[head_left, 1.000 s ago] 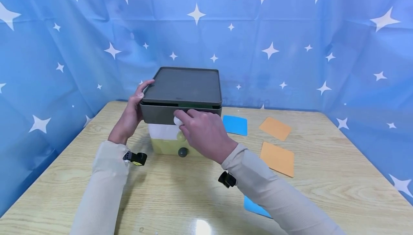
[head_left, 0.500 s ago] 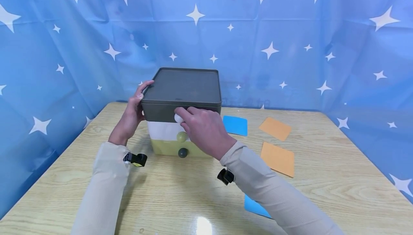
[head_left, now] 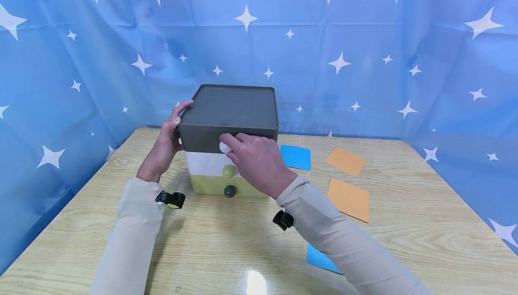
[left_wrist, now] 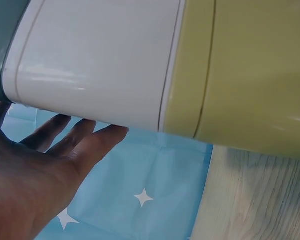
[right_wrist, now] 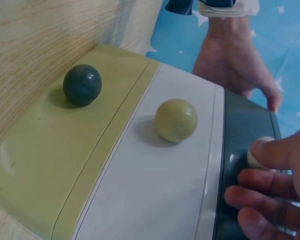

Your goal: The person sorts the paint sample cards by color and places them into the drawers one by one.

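A small drawer box stands on the table, with a dark grey top drawer (head_left: 202,139), a white middle drawer (left_wrist: 100,55) and a yellow-green bottom drawer (right_wrist: 55,155). My right hand (head_left: 259,162) pinches the white round knob (head_left: 224,147) of the top drawer. Its thumb lies on that knob in the right wrist view, and its other fingers bend against the dark front. My left hand (head_left: 162,144) rests along the box's left side, fingers fairly straight, fingertips at the side wall in the left wrist view. The top drawer sits flush under the grey lid (head_left: 230,106).
The middle drawer has a yellow-green knob (right_wrist: 176,120), the bottom one a dark knob (right_wrist: 82,85). To the right lie two orange cards (head_left: 348,199) and a blue card (head_left: 295,157). Another blue card (head_left: 321,259) is partly under my right forearm. A starry blue curtain (head_left: 259,47) hangs behind.
The top drawer, pulled out a little with a gap below the lid one second ago, has slid in flush, my right hand moving with it. My left hand has stayed on the side.
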The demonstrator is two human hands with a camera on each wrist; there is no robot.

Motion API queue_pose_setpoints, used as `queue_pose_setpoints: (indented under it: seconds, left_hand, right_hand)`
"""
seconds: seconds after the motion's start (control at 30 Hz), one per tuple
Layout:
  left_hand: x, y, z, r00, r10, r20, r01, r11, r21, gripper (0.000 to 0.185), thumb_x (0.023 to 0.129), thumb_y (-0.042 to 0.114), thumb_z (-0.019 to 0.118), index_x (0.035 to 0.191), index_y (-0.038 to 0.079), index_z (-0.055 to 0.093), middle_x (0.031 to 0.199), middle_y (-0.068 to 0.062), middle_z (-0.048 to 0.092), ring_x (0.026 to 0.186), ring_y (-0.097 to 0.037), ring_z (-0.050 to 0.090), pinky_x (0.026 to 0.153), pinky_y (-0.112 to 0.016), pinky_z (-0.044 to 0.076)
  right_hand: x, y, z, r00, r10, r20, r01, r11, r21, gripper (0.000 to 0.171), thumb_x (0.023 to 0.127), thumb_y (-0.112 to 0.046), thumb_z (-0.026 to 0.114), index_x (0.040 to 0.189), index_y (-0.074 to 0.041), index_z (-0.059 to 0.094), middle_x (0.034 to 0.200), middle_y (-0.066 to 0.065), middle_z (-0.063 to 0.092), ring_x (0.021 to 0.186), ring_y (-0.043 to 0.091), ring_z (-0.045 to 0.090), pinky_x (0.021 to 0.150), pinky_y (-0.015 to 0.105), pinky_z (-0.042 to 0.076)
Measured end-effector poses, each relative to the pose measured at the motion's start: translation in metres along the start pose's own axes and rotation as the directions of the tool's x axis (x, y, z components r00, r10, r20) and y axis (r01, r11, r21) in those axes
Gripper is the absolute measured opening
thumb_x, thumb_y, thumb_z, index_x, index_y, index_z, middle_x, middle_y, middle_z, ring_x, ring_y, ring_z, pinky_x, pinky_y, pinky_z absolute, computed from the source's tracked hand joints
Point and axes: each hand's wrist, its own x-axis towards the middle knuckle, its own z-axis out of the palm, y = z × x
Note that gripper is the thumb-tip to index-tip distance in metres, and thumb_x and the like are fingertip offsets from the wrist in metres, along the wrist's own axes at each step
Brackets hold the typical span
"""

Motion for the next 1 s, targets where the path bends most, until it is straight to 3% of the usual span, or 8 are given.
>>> queue_pose_setpoints:
  seconds: [0.4, 0.67, 1.0]
  left_hand:
    - [0.001, -0.001, 0.002, 1.000, 0.003, -0.009, -0.003, 1.000, -0.019, 0.058, 0.100, 0.053, 0.011, 0.156, 0.044, 0.023, 0.165, -0.003, 0.017, 0.133, -0.040, 0.038, 0.090, -0.046, 0.042]
    - [0.000, 0.000, 0.001, 1.000, 0.005, -0.014, -0.005, 0.999, -0.034, 0.058, 0.099, 0.055, 0.013, 0.156, 0.045, 0.024, 0.165, -0.003, 0.017, 0.134, -0.038, 0.036, 0.090, -0.046, 0.042]
    - [-0.001, 0.000, 0.003, 1.000, 0.020, -0.015, -0.020, 0.999, -0.024, 0.058, 0.100, 0.054, 0.012, 0.157, 0.043, 0.024, 0.164, -0.003, 0.022, 0.131, -0.035, 0.039, 0.088, -0.045, 0.043]
  right_hand:
    - [-0.006, 0.000, -0.001, 0.999, -0.036, 0.031, 0.037, 0.999, -0.020, 0.033, 0.091, -0.024, 0.073, 0.121, -0.018, 0.061, 0.075, -0.002, 0.070, 0.057, 0.014, 0.062, 0.050, 0.025, 0.047]
    - [-0.015, -0.007, 0.003, 0.993, -0.122, -0.007, 0.122, 0.991, 0.052, 0.030, 0.089, -0.024, 0.076, 0.118, -0.018, 0.068, 0.088, -0.002, 0.078, 0.064, 0.011, 0.070, 0.054, 0.024, 0.051]
    - [-0.025, -0.009, 0.024, 0.990, -0.110, 0.091, 0.112, 0.994, -0.017, 0.028, 0.085, -0.022, 0.078, 0.111, -0.022, 0.067, 0.089, -0.008, 0.076, 0.069, 0.006, 0.070, 0.055, 0.023, 0.050]
